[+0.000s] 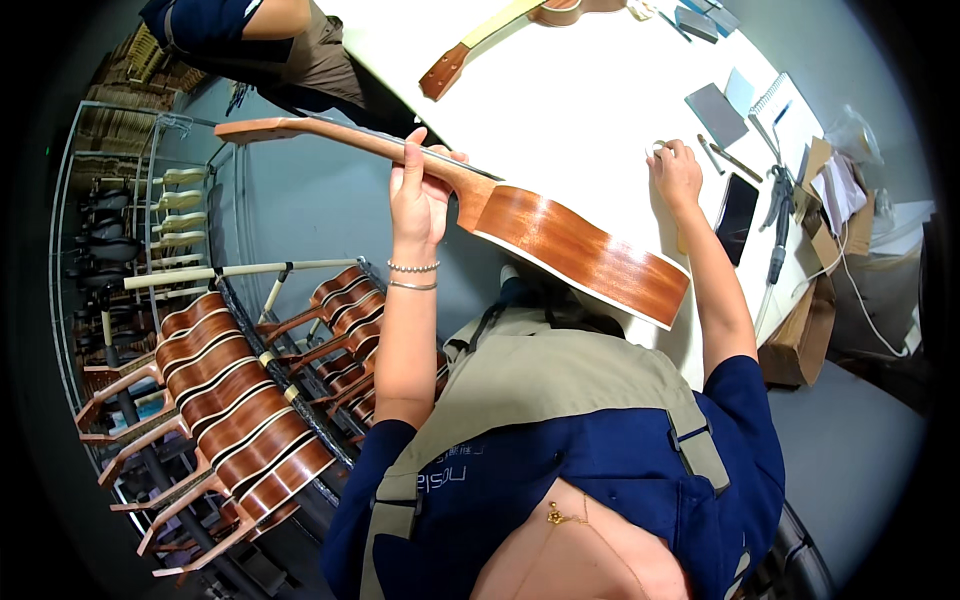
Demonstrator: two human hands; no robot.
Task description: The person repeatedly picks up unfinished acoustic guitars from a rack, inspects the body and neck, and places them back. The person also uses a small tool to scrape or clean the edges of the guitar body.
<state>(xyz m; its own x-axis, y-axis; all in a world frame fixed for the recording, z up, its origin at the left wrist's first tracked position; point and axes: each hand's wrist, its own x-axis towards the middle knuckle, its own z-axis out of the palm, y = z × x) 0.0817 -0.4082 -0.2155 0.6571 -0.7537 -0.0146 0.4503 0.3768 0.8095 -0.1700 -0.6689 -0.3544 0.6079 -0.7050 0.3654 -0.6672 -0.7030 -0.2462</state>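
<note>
My left hand (pixel 420 195) grips the neck of a small wooden guitar or ukulele (pixel 575 250), its fingers and thumb wrapped round the neck near the body. The headstock points to the left, and the glossy reddish body with pale binding lies on its side at the table edge in front of me. My right hand (pixel 678 170) is at the table to the right of the body, fingers curled on a small white object (pixel 655 150) that is too small to make out clearly.
The white table (pixel 570 100) holds another instrument (pixel 445 70), a phone (pixel 738 220), pads (pixel 716 113), pens and a clamp-like tool (pixel 778 220). A co-worker (pixel 280 45) is at upper left. Racks of instrument bodies (pixel 240 400) stand left; cardboard (pixel 810 340) lies right.
</note>
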